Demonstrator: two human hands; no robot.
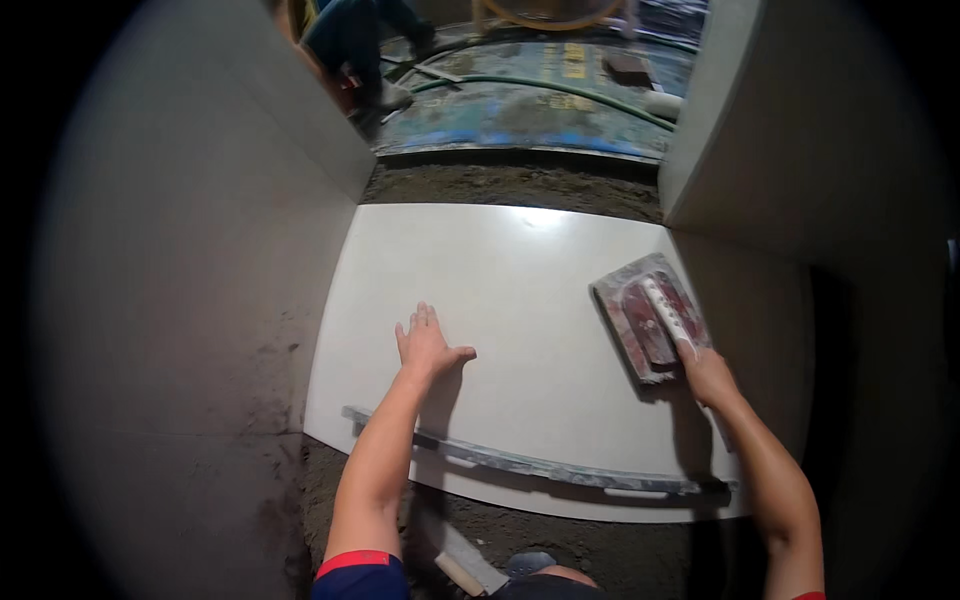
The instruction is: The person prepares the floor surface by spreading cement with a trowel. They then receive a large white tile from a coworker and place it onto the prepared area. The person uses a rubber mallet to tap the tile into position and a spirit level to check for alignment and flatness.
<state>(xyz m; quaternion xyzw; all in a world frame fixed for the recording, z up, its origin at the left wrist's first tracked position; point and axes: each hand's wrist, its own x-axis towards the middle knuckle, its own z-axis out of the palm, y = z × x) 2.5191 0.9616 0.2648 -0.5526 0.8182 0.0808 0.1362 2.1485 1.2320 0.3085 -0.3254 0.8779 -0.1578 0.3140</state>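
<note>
A large off-white tile (520, 320) lies flat between two upright wall panels. My left hand (427, 345) rests on it left of the middle, fingers spread, holding nothing. Toward the right edge, my right hand (708, 372) is closed around the pale handle of a hand float (645, 318), a thick rectangular block with a reddish, mortar-stained back. The block's underside is hidden, and I cannot tell whether it touches the tile. A long, narrow, dirty grey spirit level (540, 466) lies across the tile's near end, passing beneath my left forearm.
Tall panels stand at the left (200, 250) and right (740, 130). Dark mortar (510, 187) shows beyond the tile and along its near edge. A trowel-like tool (465, 565) lies close to me. Beyond, a green hose (560, 87) crosses a stained sheet; another person's legs (350, 40) are far left.
</note>
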